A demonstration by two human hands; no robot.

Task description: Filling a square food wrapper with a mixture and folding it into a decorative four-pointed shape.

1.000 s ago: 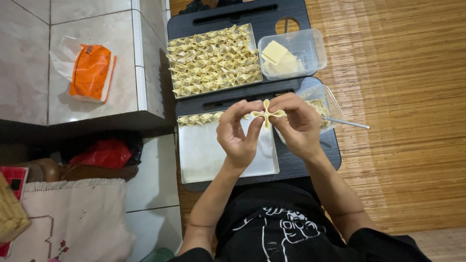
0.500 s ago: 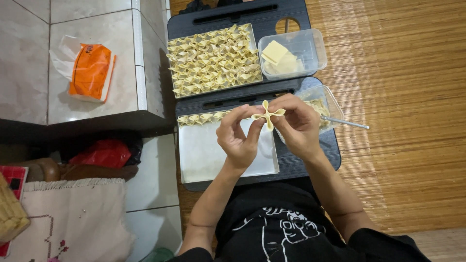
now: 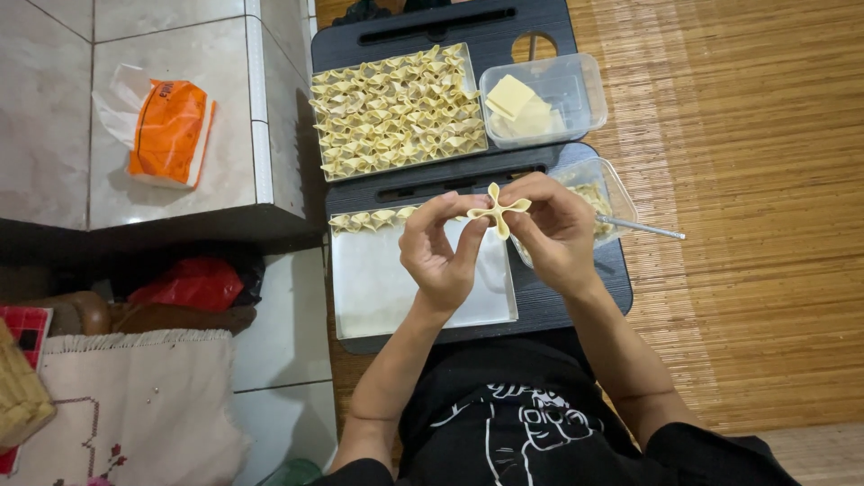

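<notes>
My left hand [image 3: 441,252] and my right hand [image 3: 553,229] both pinch a pale yellow dough wrapper [image 3: 498,208] folded into a cross shape, held above a near white tray [image 3: 378,288]. That tray carries one short row of folded dumplings [image 3: 364,220] along its far edge. A far tray [image 3: 396,108] is packed with several folded dumplings. A clear tub [image 3: 544,94] holds a stack of square wrappers [image 3: 513,97]. Another clear tub [image 3: 598,193] with filling sits behind my right hand, a metal utensil handle [image 3: 643,229] sticking out of it.
Two black lap trays [image 3: 450,31] carry everything on a woven bamboo mat [image 3: 747,180]. To the left is a tiled step [image 3: 81,180] with an orange tissue pack [image 3: 166,130], a red bag [image 3: 189,283] under it, and an embroidered cloth [image 3: 126,405].
The wrapper and both hands have stayed in nearly the same place; only the fingers shifted slightly on the dough.
</notes>
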